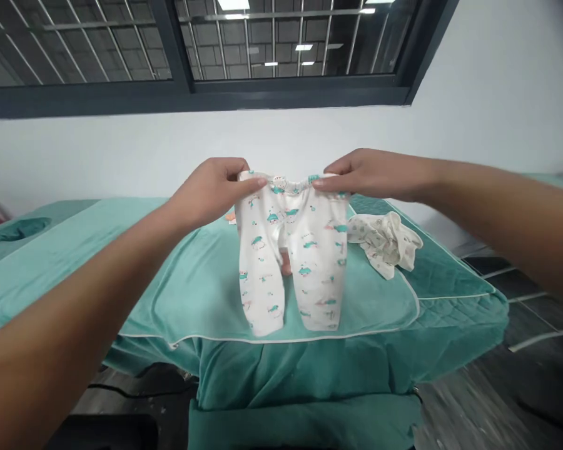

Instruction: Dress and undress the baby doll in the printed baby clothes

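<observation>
Between my two hands hangs a small pair of white baby pants (316,250) with a green and pink print, its legs pointing down. My left hand (218,190) pinches one end of the gathered waistband, thumb in front. The other end is pinched by my right hand (361,174) in the same way. Behind the pants, a skin-coloured thing (286,262) shows through the gap between the legs; most of it is hidden. A crumpled white printed baby garment (387,240) lies to the right of the pants on the green cover.
A light green blanket (192,275) with pale edging covers the darker green padded bed (464,306). Behind it rise a white wall (169,147) and a dark-framed barred window (291,92). Metal legs (544,337) stand on the floor at right.
</observation>
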Motion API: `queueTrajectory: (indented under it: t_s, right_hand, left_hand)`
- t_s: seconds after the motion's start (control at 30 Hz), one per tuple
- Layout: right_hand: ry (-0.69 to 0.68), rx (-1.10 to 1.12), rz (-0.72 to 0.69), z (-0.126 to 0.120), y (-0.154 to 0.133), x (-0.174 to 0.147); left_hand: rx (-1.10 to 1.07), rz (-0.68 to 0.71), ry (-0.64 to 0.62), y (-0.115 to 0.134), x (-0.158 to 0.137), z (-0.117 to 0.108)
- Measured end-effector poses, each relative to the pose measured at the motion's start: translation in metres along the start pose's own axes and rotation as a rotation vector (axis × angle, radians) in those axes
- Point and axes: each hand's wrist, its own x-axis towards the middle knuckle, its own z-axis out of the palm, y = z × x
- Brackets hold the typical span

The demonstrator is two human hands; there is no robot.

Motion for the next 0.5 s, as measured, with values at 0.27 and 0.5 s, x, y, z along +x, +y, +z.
queueTrajectory:
  t_s: [0.27,0.5]
  right_hand:
    - [-0.025,0.326,-0.131,0.083,-0.049,0.005]
    - [0.296,0.619,-0.031,0.085,-0.029,0.039]
  left_hand:
    - [-0.713,0.214,0.102,0.029,-0.007,0.024]
    - [-0.357,-0.096,0.035,-0.008,-0.041,0.067]
